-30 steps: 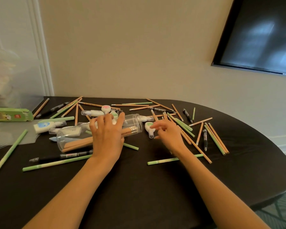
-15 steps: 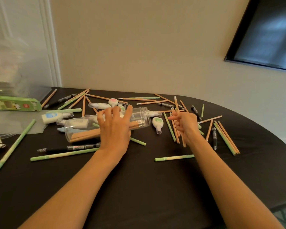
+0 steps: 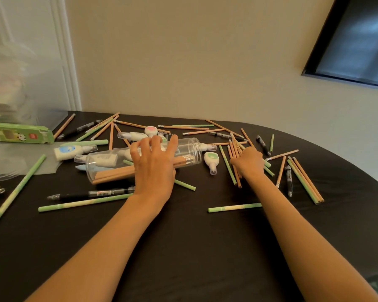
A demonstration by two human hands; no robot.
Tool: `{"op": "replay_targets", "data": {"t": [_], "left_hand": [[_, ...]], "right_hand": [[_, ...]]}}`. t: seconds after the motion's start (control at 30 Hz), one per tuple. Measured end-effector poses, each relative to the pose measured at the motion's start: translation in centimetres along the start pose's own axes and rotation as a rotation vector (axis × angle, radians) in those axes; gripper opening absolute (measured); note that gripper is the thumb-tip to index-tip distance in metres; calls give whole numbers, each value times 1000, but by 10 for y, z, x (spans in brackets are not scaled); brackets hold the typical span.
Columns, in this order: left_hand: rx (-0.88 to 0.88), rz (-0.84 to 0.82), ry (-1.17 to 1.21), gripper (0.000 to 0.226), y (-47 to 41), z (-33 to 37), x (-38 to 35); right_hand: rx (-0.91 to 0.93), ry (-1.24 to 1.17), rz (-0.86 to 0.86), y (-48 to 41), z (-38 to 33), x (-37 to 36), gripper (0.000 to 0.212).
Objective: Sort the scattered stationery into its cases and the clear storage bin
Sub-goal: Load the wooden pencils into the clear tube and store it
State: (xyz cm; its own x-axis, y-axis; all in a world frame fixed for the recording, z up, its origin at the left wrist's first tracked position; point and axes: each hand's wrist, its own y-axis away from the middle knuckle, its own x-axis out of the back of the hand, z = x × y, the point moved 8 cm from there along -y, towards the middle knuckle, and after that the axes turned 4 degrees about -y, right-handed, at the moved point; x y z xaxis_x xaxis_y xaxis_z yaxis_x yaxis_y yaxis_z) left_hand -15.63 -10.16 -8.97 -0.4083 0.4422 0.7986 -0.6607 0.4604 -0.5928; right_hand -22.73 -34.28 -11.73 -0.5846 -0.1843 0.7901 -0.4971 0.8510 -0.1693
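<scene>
A clear jar [image 3: 190, 149] lies on its side on the black table [image 3: 205, 247], open mouth to the right, with several wooden pencils inside. My left hand [image 3: 155, 166] lies over the jar's middle, fingers spread and curved across its top, holding it. To the right, my right hand [image 3: 248, 161] grips a bundle of wooden pencils [image 3: 235, 147] whose ends stick out beyond the fingers and below the palm. Its fingertips are hidden. A green-and-white correction tape [image 3: 211, 161] lies between the hands.
Wooden pencils, green pencils [image 3: 303, 182] and black pens [image 3: 92, 194] are scattered across the table. More correction tapes [image 3: 68, 150] sit left of the jar. A green pencil box [image 3: 20, 132] and a clear storage bin [image 3: 24, 88] stand far left. The table edge curves at right.
My right hand has moved right from the correction tape to the pencil pile and closed round several wooden pencils. My left hand has stayed on the jar.
</scene>
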Motion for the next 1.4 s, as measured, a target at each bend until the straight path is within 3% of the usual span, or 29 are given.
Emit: {"op": "replay_targets", "data": {"t": [0.23, 0.4, 0.6, 0.73, 0.83, 1.0, 1.2, 1.3, 1.4], "left_hand": [[-11, -3, 4, 67, 1, 0, -1], [-12, 27, 20, 66, 1, 0, 0], [-5, 0, 2, 67, -1, -1, 0], [22, 37, 12, 67, -1, -3, 6], [18, 45, 18, 66, -1, -2, 8], [7, 55, -8, 68, 0, 2, 10], [-2, 120, -35, 73, -3, -3, 9], [17, 81, -28, 70, -3, -7, 7], [35, 52, -24, 71, -3, -9, 7]], "right_hand": [[-34, 24, -65, -6, 7, -3, 16], [-17, 12, -106, -8, 5, -11, 27], [-158, -622, -234, 11, -3, -11, 15], [-123, -1254, -437, 33, -36, -8, 13], [-60, -1456, -484, 44, -55, -8, 18], [-37, -1537, -382, 52, -68, -7, 17], [-20, -1226, -591, 74, -85, -31, 9], [-69, -1233, -662, 76, -85, -34, 4], [-82, -1265, -675, 76, -86, -37, 15]]}}
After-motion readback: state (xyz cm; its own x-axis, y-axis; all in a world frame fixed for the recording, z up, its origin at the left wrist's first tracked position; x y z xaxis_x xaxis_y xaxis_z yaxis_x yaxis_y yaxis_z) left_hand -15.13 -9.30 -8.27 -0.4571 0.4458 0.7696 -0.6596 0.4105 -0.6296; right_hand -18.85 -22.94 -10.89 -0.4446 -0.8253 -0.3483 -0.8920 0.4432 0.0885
